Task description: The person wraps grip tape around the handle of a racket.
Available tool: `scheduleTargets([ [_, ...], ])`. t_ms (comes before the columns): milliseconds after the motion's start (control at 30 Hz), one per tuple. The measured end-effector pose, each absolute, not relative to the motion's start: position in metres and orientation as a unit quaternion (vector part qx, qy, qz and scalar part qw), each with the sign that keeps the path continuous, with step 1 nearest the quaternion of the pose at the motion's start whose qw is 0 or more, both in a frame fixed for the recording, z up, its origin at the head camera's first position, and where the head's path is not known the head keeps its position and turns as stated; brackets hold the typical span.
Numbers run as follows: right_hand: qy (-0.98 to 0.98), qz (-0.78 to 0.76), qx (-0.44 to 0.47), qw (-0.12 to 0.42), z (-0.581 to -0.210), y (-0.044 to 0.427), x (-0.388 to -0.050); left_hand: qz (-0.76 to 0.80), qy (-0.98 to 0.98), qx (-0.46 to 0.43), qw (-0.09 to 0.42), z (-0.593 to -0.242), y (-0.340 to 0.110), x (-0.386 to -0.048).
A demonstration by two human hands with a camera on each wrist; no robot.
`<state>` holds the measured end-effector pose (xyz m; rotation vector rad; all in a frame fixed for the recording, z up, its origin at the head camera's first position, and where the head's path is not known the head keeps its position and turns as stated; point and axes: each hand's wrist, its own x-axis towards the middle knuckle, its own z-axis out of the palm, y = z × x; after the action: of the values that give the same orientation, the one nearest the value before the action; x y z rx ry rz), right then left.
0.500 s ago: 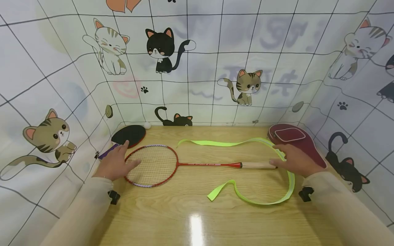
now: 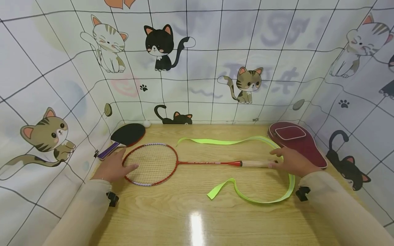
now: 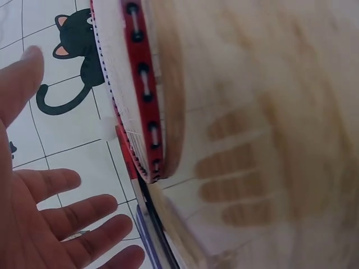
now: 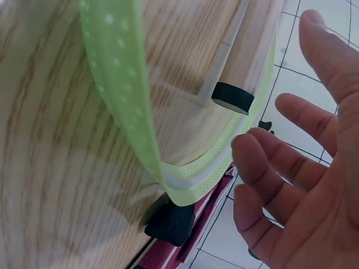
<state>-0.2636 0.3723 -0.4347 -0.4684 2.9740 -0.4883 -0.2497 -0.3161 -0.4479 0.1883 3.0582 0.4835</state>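
Note:
A red-framed badminton racket [image 2: 150, 164] lies flat across the wooden table, its pale handle [image 2: 254, 163] pointing right. Beside the left rim of its head is my left hand [image 2: 111, 168], fingers extended and nothing held; the left wrist view shows a gap between the fingers [image 3: 92, 210] and the frame. My right hand [image 2: 293, 162] hovers by the handle's end, thumb and fingers apart and loosely bent. In the right wrist view the black-banded handle butt [image 4: 233, 98] stands clear of them. A neon yellow-green grip tape [image 2: 215, 141] loops around the handle, passing beneath my right hand.
A black table tennis bat [image 2: 129, 135] with a purple handle lies at the back left, a white ball [image 2: 147, 123] beside it. At the back right rests a maroon bat case [image 2: 307, 145]. Cat-patterned cloth walls [image 2: 203, 65] enclose the table on three sides.
My left hand has drawn back slightly from the table tennis bat, uncovering its handle. The right hand has shifted a little left at the racket's handle end. The racket and tape lie unmoved.

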Motion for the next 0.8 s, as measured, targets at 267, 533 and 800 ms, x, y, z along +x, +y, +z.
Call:
scheduleTargets([
  [267,0.973,-0.147,-0.147,0.095,-0.44,0.369,-0.266,0.172,0.981,0.034,0.079,-0.453,-0.322,-0.246],
  [533,0.969,-0.161,-0.166,0.09,-0.454,0.367,-0.268,0.195,0.976,0.025,0.093,-0.459,-0.325,-0.244],
  [800,0.967,-0.174,-0.172,0.076,-0.456,0.36,-0.268,0.232,0.97,0.028,0.07,-0.466,-0.324,-0.245],
])
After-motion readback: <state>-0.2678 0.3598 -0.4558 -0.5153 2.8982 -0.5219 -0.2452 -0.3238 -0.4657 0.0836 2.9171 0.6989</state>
